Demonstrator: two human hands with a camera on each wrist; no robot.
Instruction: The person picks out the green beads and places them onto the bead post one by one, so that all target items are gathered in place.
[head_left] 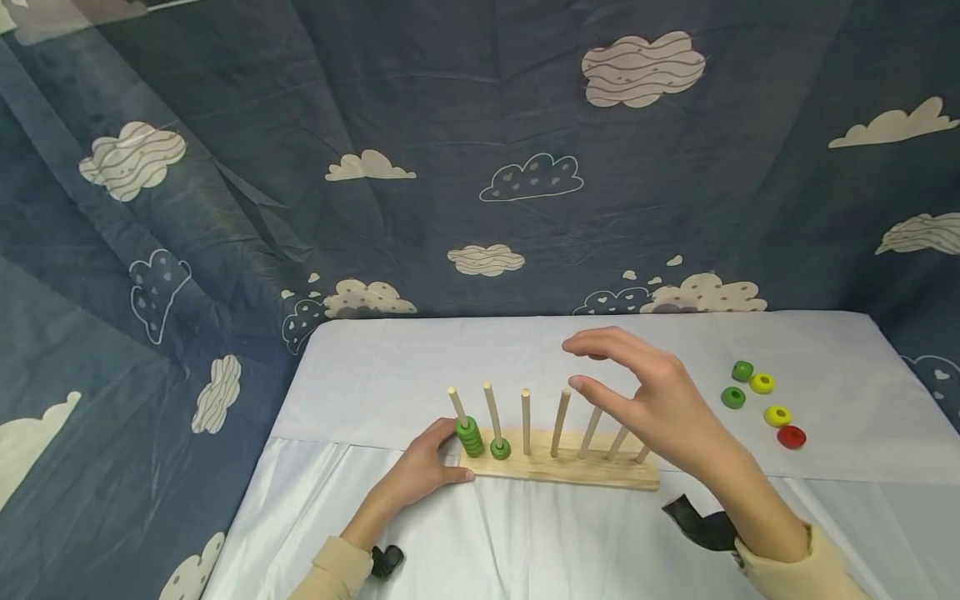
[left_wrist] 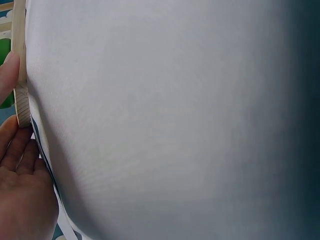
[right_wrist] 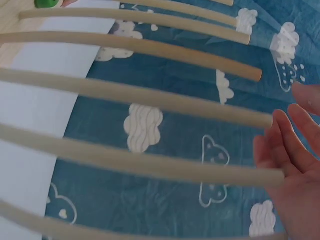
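Note:
A wooden peg board [head_left: 570, 475] with a row of upright pegs stands on the white cloth. Several green beads [head_left: 469, 437] are stacked on its leftmost peg, and a small green stack [head_left: 500, 451] sits low on the second peg. At the board's left end my left hand [head_left: 420, 473] grips the base, thumb in front and fingers behind; the left wrist view shows the thumb and fingers around the end of the base [left_wrist: 23, 107]. My right hand [head_left: 660, 404] hovers over the right-hand pegs, thumb and fingers apart, holding nothing. Bare peg tips reach near its fingers in the right wrist view.
Right of the board lie loose beads: a green bead [head_left: 742, 371] and another green bead [head_left: 733, 397], a yellow bead [head_left: 762, 383] and another yellow bead [head_left: 777, 416], and a red bead [head_left: 791, 437]. A dark cloud-patterned curtain [head_left: 450, 100] hangs behind the white table [head_left: 360, 375].

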